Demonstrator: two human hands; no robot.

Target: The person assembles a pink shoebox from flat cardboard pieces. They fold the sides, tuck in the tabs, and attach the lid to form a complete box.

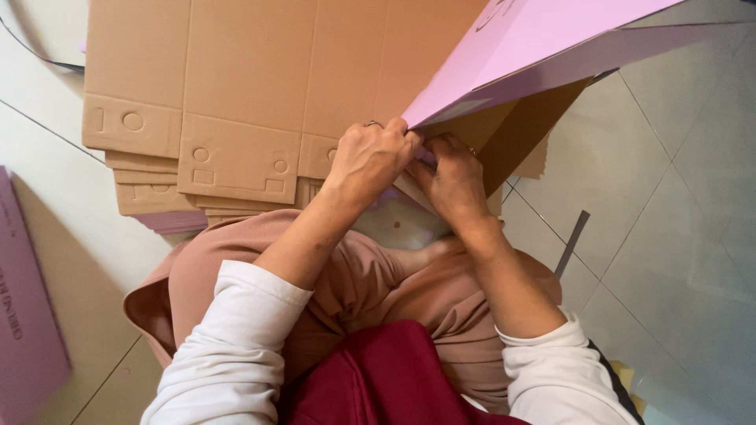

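Right, I see a pink-faced cardboard box blank, part folded, rising from frame centre toward the upper right; brown inner side shows under the raised panel. Its long axis runs diagonally, low corner at centre, far end off the top-right edge. Both hands meet at that low corner. Left hand pinches the pink panel's tip from the left, fingers curled tight on the edge. Right hand grips the flap just below it, thumb and fingers clenched on cardboard; exact finger placement is hidden behind the fold. Hands touch each other, about equally near the corner, and the rest of the blank lies up and right of them.

Outward: stack of flat brown cardboard blanks fills upper left, lying on the tiled floor. Another pink flat sheet sits at the left edge. Lap in peach trousers below the hands, white sleeves at the bottom.
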